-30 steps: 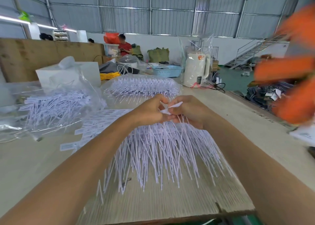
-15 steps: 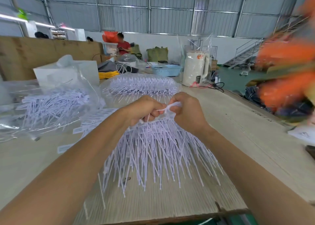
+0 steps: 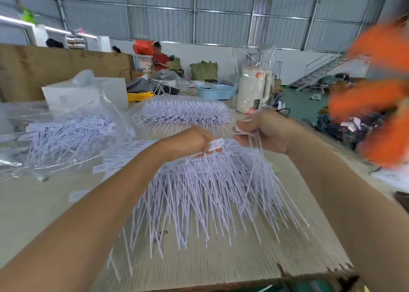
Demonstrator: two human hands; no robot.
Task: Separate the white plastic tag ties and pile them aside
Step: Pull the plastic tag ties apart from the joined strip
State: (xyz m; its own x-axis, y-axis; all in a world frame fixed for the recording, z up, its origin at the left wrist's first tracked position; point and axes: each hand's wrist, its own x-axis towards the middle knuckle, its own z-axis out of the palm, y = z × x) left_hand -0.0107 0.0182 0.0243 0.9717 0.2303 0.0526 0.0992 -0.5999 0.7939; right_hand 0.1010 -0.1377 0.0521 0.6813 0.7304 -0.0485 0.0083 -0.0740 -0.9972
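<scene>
Risk: the near ends of the joined tag-tie comb (image 3: 199, 203) overhang toward the torn table edge (image 3: 287, 276), so a sharp pull could drag loose ties off it. Left hand (image 3: 188, 142) is clamped on the comb's header; right hand (image 3: 263, 130) is closed on what appears to be several torn-off ties, lifted just beside it. Open tabletop lies right; bagged ties (image 3: 66, 134) crowd the far left.

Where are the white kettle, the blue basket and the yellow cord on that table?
White kettle (image 3: 252, 92), head view, middle of its body.
Blue basket (image 3: 215, 91), head view, front wall.
Yellow cord (image 3: 139, 96), head view, middle of the coil.
</scene>
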